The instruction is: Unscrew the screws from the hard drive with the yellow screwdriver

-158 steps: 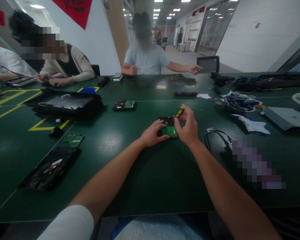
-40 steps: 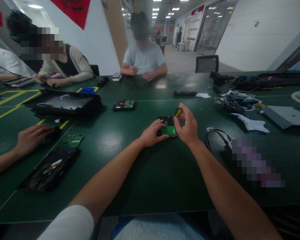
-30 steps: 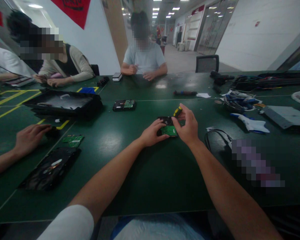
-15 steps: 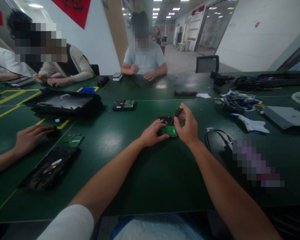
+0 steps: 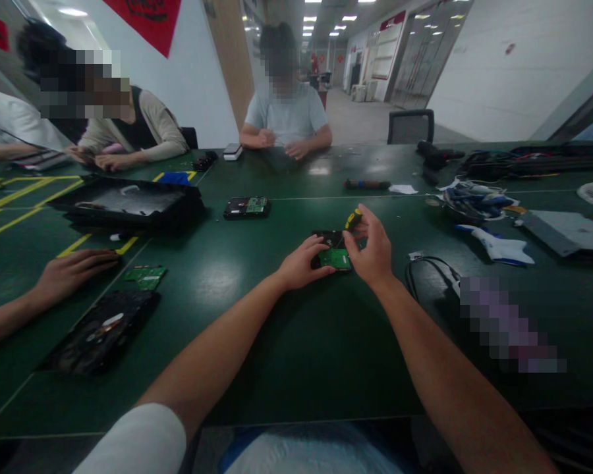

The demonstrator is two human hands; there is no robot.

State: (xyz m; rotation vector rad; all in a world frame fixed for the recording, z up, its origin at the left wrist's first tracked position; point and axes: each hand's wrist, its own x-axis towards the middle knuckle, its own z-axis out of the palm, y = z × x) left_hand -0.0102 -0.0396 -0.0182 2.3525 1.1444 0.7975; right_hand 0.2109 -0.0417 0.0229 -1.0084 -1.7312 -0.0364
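Note:
A hard drive (image 5: 335,259) lies on the green table in front of me, its green circuit board facing up and its far end black. My left hand (image 5: 304,264) grips the drive from the left, thumb along the near edge and fingers over the far side. In my right hand (image 5: 370,247) is a small screwdriver (image 5: 353,219) with a black and yellow handle, held tilted between thumb and fingers. Its handle points up above the drive's right side. The screwdriver's tip is too small to make out against the drive.
Another hard drive (image 5: 247,207) lies farther back. At left are a black opened casing (image 5: 101,332), a green circuit board (image 5: 145,277), stacked black trays (image 5: 128,201) and another person's hand (image 5: 76,273). Cables (image 5: 477,199), a glove (image 5: 497,245) and a grey metal box (image 5: 568,230) are at right.
The screwdriver handle has turned in my right hand, showing more yellow. My left hand stays on the drive. The other person's hand at left has flattened onto the table.

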